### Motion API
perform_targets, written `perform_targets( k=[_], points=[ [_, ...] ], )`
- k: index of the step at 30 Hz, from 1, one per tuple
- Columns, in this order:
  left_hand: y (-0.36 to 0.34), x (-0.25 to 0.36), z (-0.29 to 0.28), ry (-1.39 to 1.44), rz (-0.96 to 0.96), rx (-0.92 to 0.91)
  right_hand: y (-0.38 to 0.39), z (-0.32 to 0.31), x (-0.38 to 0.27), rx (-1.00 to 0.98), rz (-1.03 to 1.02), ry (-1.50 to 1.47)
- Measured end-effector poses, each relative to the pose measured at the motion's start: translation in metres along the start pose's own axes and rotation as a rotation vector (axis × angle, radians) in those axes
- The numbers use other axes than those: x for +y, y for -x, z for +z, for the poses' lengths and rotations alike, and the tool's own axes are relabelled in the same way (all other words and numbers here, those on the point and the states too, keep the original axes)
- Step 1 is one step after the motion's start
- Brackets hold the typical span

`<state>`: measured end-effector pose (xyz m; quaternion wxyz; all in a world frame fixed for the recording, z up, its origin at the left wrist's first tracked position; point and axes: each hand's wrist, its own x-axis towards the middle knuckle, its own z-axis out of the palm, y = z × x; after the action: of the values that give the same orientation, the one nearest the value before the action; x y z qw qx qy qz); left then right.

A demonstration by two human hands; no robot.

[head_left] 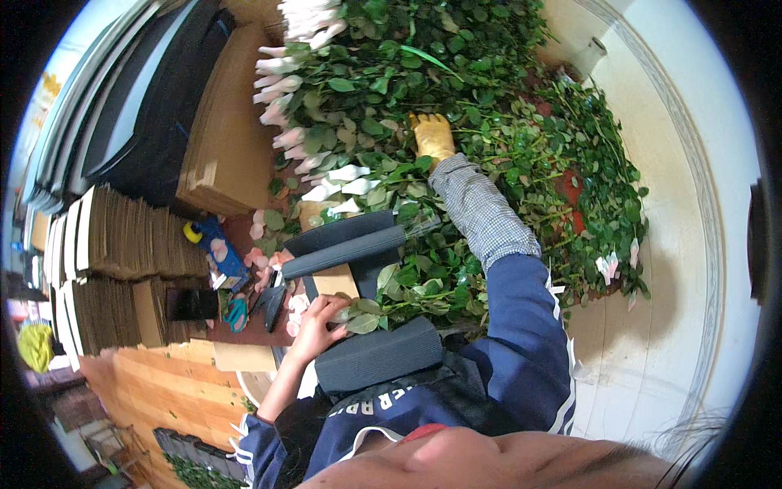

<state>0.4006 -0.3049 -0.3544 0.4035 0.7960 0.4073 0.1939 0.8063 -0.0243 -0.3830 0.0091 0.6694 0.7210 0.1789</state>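
Observation:
My left hand [316, 328] is bare, its fingers curled beside the leaves at the left end of some leafy stems [428, 293]. Whatever lies inside those fingers is hidden. My right hand [432, 138] wears a yellow glove and reaches into a big pile of leafy rose stems [489, 122]. Its fingers are bent closed over the stems, with the tips hidden by leaves. Along the pile's left side are pale pink rose heads [281, 85], many covered by white sleeves. A few white-sleeved heads [349, 174] lie between my two hands.
A grey corrugated roll [379, 354] lies close to my body; another grey ribbed piece [346, 251] is beyond it. Loose petals, a black-handled tool [269, 308], teal scissors [236, 314] and a blue box [220, 254] are at left, before stacked cardboard [134, 232]. A pale wall stands at right.

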Motion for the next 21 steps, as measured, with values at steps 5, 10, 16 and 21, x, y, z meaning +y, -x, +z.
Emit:
perform_targets(
  k=[5, 10, 16, 21],
  points=[
    [0.001, -0.004, 0.002, 0.034, 0.001, -0.003, -0.009, -0.031, 0.01, -0.052, 0.035, -0.065],
    [-0.001, -0.005, 0.003, 0.055, -0.023, -0.006, -0.022, -0.105, 0.03, 0.211, 0.036, -0.084],
    [0.001, -0.004, 0.004, 0.085, 0.016, 0.02, -0.059, -0.212, 0.061, -0.109, 0.065, -0.232],
    [0.003, 0.0, 0.004, 0.08, -0.054, -0.005, -0.08, -0.218, 0.074, -0.236, -0.01, 0.013]
  ],
)
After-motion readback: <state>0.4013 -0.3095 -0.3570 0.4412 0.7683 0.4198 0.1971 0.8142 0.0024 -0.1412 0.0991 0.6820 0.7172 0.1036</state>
